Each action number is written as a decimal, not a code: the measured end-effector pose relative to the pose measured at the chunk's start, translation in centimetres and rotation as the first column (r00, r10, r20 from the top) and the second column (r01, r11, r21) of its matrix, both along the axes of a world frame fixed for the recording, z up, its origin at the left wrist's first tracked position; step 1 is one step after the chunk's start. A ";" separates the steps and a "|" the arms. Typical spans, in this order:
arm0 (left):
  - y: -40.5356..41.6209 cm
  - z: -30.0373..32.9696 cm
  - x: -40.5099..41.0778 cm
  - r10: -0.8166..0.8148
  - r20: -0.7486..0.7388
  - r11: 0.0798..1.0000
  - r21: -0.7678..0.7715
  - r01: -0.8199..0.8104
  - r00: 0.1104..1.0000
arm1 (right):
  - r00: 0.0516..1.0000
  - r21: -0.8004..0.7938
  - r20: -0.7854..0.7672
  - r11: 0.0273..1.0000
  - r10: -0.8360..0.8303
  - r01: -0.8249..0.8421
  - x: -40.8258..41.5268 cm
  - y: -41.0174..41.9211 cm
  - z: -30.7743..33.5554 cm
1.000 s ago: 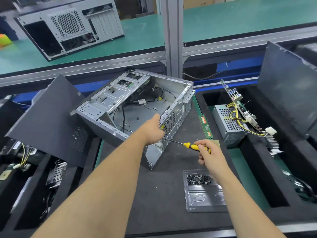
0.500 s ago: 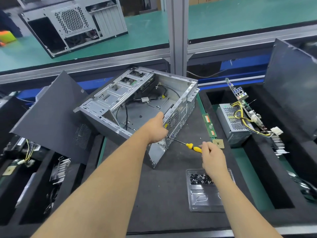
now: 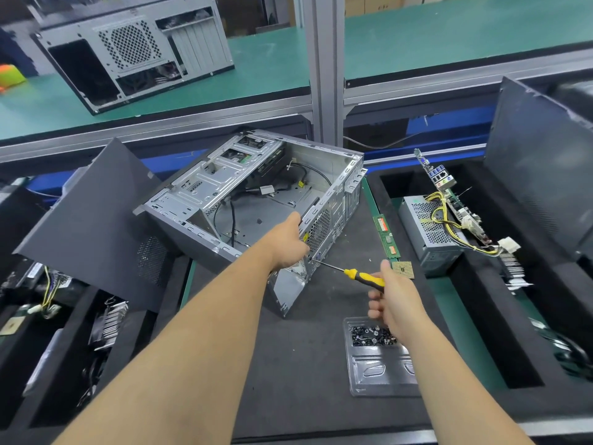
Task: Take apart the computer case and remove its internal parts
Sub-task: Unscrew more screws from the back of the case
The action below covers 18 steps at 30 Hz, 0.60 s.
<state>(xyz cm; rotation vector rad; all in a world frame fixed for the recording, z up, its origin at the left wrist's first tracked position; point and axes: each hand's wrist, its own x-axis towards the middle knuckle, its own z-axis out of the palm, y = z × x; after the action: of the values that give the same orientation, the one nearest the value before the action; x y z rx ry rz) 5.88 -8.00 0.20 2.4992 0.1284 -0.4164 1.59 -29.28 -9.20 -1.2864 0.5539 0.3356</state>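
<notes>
My left hand [image 3: 290, 244] grips the rear edge of the computer case [image 3: 256, 203], fingers curled over the metal just above the fan grille, as it did a second ago. The case lies open side up on the dark worktop [image 3: 288, 364], tilted so its near corner touches the mat, with black cables loose inside it. In the view it has shifted slightly to the right and down since a second ago; I cannot tell whether the case or my head moved.

My right hand [image 3: 393, 297] holds the yellow-and-black handle of the screwdriver [image 3: 349, 274], fingers wrapped round it. The steel tip meets the rear panel just below my left hand. A second ago the handle lay flatter in my fingers; now my wrist is turned, my knuckles show more, and my hand sits closer to the clear plastic tray [image 3: 378, 364] of dark screws, which lies on the worktop just beneath my forearm.

The rest looks unchanged. A green memory stick [image 3: 386, 237] lies to the right of the case, with a square processor chip [image 3: 402, 269] at its near end, just beside my right thumb. Beyond them the grey power supply [image 3: 426, 232] sits in the right-hand foam bin with yellow wires trailing over it, and a motherboard [image 3: 449, 194] leans on edge against it. A dark side panel [image 3: 93, 226] leans to the left of the case. A second case [image 3: 134, 49] lies on the green shelf [image 3: 272, 69] behind.
</notes>
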 end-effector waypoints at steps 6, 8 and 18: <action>0.0 -0.1 0.2 0.001 -0.008 1.000 -0.002 -0.001 1.000 | 0.960 -0.338 0.233 0.939 0.155 -0.069 -0.7 -0.1 -0.4; 0.0 -0.1 0.2 -0.003 -0.001 1.000 0.005 0.003 1.000 | 0.884 -0.512 0.385 0.858 0.266 -0.035 -1.2 -0.3 -0.6; 0.1 0.0 0.0 0.002 -0.010 1.000 -0.017 -0.002 1.000 | 0.995 0.148 0.041 0.986 -0.086 0.079 -0.9 0.1 0.7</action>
<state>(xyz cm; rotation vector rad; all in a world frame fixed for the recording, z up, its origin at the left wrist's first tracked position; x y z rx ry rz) 5.86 -7.94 0.19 2.4804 0.1309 -0.4272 0.67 -29.15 -8.52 -1.1241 0.5309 0.2712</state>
